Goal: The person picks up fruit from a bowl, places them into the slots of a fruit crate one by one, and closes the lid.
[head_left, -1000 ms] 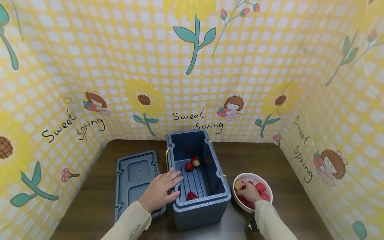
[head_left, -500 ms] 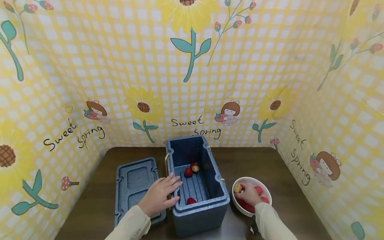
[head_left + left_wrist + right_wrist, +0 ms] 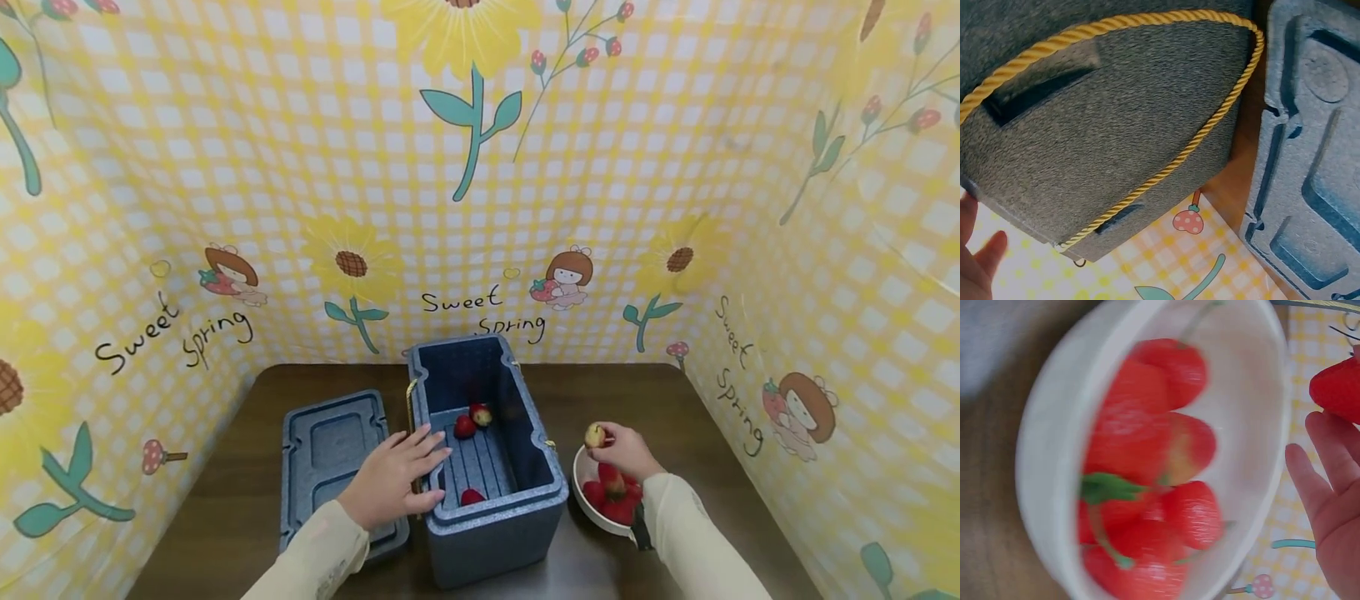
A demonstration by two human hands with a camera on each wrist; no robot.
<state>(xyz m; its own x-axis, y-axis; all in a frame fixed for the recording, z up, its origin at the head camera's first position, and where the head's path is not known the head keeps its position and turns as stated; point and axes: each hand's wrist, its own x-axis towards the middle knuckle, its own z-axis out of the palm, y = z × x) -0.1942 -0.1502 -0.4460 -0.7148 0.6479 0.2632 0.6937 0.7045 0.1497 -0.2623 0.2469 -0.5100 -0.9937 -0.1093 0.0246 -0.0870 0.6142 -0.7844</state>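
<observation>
Fruit [image 3: 595, 436] up from bowl [image 3: 1054, 462], checked backdrop [image 3: 420, 250] behind table [image 3: 607, 396]

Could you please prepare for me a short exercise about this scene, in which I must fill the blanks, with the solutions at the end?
1. The right hand holds a fruit near a bowl whose colour is ____.
2. The left hand touches the open box, where the number of visible fruits is ____.
3. The lid lies on the table, to the ____ of the box.
4. The printed backdrop carries the words "Sweet ____".

Missing words: white; three; left; Spring.
</observation>
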